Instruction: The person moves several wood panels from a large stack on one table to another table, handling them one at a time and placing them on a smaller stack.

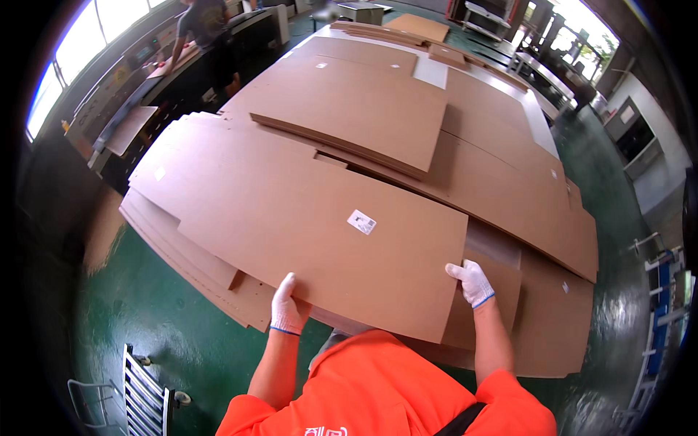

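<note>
A large flat brown board (320,211) lies across the near side of a broad stack, a white label (361,221) on its face. My left hand (289,309), in a white glove with a blue cuff, is closed on the board's near edge, thumb on top and fingers hidden beneath. At the right end, my right hand (472,282), gloved the same way, grips the short edge with its thumb over the face. Under and beside this board are more brown boards (552,312) of differing sizes. Farther back, a thicker pile of boards (363,109) rests on the stack.
At the far left a person (206,29) in dark clothes leans over a long machine (138,94). A roller conveyor (145,385) stands at the lower left on the green floor (211,356). Shelving with blue parts (662,312) is at the right edge.
</note>
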Demonstrator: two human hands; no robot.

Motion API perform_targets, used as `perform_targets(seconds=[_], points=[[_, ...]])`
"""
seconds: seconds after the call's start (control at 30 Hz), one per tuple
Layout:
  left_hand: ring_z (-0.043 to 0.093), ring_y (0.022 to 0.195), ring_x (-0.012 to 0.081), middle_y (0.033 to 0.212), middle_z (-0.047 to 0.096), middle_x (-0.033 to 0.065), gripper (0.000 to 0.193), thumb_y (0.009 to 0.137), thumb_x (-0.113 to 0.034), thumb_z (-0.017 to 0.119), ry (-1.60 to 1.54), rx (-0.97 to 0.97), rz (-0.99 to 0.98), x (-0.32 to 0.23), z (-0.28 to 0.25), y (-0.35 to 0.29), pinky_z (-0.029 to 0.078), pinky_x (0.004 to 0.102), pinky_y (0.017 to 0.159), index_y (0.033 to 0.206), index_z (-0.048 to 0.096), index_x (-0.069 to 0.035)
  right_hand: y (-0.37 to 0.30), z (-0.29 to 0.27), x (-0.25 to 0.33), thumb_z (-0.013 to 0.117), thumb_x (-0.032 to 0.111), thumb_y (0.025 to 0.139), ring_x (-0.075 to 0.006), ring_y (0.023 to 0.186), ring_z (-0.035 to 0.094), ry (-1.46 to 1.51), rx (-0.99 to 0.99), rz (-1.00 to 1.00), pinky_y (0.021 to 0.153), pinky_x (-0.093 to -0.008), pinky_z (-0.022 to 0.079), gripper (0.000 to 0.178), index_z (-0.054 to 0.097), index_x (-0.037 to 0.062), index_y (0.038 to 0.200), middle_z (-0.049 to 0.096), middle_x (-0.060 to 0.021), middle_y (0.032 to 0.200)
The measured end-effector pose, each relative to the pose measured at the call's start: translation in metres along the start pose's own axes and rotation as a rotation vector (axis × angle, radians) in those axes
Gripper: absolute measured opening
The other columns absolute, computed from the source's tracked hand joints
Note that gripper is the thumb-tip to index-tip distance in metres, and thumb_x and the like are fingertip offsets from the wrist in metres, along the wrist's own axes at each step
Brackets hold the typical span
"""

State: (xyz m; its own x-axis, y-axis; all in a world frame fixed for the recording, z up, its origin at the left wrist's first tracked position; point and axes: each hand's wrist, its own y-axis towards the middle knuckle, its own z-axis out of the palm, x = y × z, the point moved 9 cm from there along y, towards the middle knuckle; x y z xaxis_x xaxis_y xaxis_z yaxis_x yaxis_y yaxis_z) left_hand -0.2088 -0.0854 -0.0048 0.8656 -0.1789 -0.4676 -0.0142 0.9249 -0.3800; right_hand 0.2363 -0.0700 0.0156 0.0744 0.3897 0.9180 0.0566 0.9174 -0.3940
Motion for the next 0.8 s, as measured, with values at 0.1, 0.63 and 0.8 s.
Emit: perform_targets(seconds=[0.1,0.63,0.8], points=[[0.063,0.116,0.0309,0.125,0.066,0.0135,0.036,0.095,-0.02,0.06,0.026,-0.107,0.055,0.01,0.007,0.014,0.05,0.0468,0.102,0.125,0.058,0.001,-0.082,-0.121,-0.022,0.069,0.015,0.089,-0.0188,0.097,0.065,0.109,-0.189,-0.039,0.09,-0.0325,0.051,0.038,0.065,-0.0059,0.12,0.069,-0.0099,0.111],[0.064,0.113,0.0366,0.125,0.066,0.017,0.04,0.1,-0.029,0.061,0.259,-0.232,-0.571,0.25,-0.071,-0.069,0.048,0.0522,0.104,0.129,0.056,-0.001,-0.249,-0.356,-0.145,0.081,0.032,0.083,-0.0148,0.064,0.055,-0.14,-1.218,0.021,0.062,-0.0358,0.047,0.044,0.068,-0.0077,0.069,0.065,-0.0061,0.07],[0.062,0.076,0.0279,0.087,0.062,0.0101,0.038,0.101,-0.042,0.057,0.618,-0.055,-0.962,0.218,-0.082,-0.065,0.054,0.04,0.073,0.101,0.056,-0.004,-0.192,-0.359,-0.156,0.077,0.037,0.085,-0.0199,0.064,0.057,-0.444,-1.051,0.217,0.064,-0.0392,0.048,0.045,0.069,-0.0062,0.076,0.065,-0.0092,0.069]])
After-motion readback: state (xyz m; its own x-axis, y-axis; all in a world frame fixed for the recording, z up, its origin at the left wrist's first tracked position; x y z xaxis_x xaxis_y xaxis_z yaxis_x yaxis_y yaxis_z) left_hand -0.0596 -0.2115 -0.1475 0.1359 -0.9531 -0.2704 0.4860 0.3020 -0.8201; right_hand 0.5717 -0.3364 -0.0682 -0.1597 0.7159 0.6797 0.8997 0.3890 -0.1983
